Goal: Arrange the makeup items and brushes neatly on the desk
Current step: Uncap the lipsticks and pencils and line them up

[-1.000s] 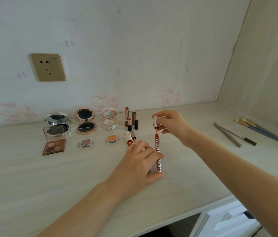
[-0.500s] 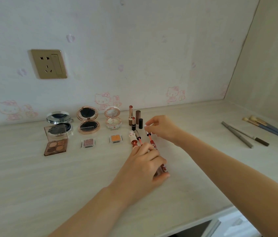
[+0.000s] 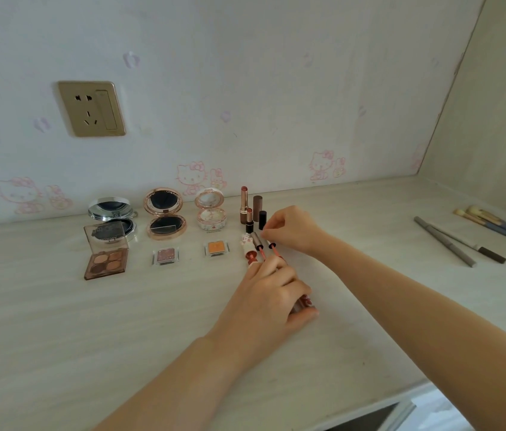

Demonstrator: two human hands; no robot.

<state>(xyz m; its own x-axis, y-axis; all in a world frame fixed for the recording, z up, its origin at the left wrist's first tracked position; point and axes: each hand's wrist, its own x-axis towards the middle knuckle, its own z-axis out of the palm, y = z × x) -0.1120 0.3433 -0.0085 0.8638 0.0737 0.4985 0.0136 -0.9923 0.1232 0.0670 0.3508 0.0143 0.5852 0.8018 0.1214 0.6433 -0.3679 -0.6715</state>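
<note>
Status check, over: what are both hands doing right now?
Left hand holds lip gloss tube on desk. Right hand pinches its wand cap. Nothing in the way.

Both forearms and hands (image 3: 271, 293) are bare, unsleeved.

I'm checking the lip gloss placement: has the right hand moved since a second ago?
Yes. The right hand has dropped toward the desk and shifted left, now closer to the upright lipsticks.
</note>
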